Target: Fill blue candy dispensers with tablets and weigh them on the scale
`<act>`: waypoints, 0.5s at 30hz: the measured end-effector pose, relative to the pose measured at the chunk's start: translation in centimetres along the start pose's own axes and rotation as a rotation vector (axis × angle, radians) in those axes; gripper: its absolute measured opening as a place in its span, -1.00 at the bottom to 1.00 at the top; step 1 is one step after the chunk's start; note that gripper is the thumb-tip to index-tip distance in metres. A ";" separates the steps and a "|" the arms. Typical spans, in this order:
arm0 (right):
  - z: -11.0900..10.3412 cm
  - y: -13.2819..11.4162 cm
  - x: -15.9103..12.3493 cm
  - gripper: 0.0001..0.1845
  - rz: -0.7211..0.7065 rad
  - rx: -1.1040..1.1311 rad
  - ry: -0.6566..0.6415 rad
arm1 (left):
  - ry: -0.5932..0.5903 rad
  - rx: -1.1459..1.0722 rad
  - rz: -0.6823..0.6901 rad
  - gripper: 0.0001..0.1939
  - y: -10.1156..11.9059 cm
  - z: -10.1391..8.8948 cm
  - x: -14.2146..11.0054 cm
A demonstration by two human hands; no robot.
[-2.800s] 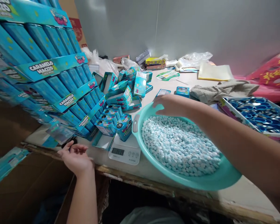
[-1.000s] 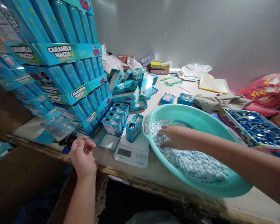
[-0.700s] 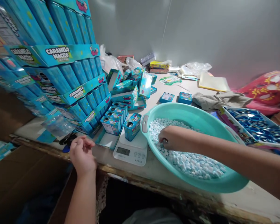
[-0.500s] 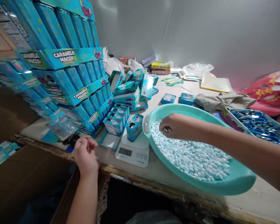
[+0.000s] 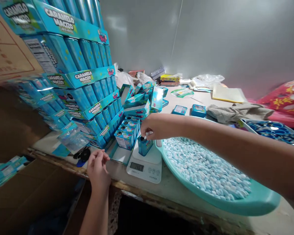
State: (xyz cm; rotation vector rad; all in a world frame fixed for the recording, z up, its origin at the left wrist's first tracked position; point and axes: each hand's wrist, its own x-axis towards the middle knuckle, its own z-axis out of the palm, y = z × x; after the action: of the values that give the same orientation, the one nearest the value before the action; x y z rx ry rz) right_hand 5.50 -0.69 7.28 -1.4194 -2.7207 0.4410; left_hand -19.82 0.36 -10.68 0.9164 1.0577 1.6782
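Note:
My right hand [image 5: 155, 126] is closed on a few small white and pale-blue candies [image 5: 149, 133]. It is over the mouth of a blue tin [image 5: 145, 148], which stands upright on a white kitchen scale [image 5: 147, 174]; the hand partly covers the tin's top. The scale's display is lit, but its digits are blurred. Right of it, a turquoise basin [image 5: 166, 163] holds a mass of the same candies. My left hand [image 5: 98, 166], empty with fingers loosely bent, hovers by the table's front edge near black-handled scissors [image 5: 84, 154].
Tall stacks of blue candy display boxes [image 5: 83, 76] rise on the left. Several tins [image 5: 124, 138] stand in a tray beside the scale. Two blue tins [image 5: 198, 111] lie behind the basin, near a grey cloth [image 5: 231, 112]. A box of blue lids [image 5: 271, 129] is at right.
My right hand has moved left from the basin to above the tin on the scale, carrying candies. My left hand stays near the table edge. The view has shifted slightly.

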 end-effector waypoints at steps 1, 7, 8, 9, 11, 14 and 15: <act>0.1 0.2 0.2 -0.84 0.018 0.022 -0.005 | 0.002 0.003 -0.001 -0.78 0.0 0.0 0.0; 0.7 1.1 0.6 -0.80 0.078 0.128 0.048 | 0.024 -0.005 0.000 -0.80 -0.1 0.1 0.1; 0.9 1.0 0.6 -0.80 0.084 0.146 0.049 | 0.026 -0.008 0.002 -0.81 -0.1 0.1 0.1; 1.0 1.0 0.6 -0.79 0.083 0.173 0.046 | 0.028 -0.011 0.004 -0.81 -0.1 0.1 0.1; 1.2 0.7 0.4 -0.74 0.074 0.243 0.036 | 0.027 -0.015 0.008 -0.82 -0.1 0.1 0.1; 1.3 0.3 -1.0 -0.58 0.058 0.212 0.125 | 0.024 -0.022 0.017 -0.82 -0.1 0.2 0.1; 1.3 0.2 -1.8 -0.53 0.083 0.132 0.158 | 0.024 -0.026 0.020 -0.82 -0.1 0.2 0.1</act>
State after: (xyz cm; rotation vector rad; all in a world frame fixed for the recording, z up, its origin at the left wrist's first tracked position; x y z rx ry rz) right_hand 6.53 -2.35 6.16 -1.4688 -2.4688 0.4805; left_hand -19.66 0.49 -10.67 0.8949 1.0433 1.7192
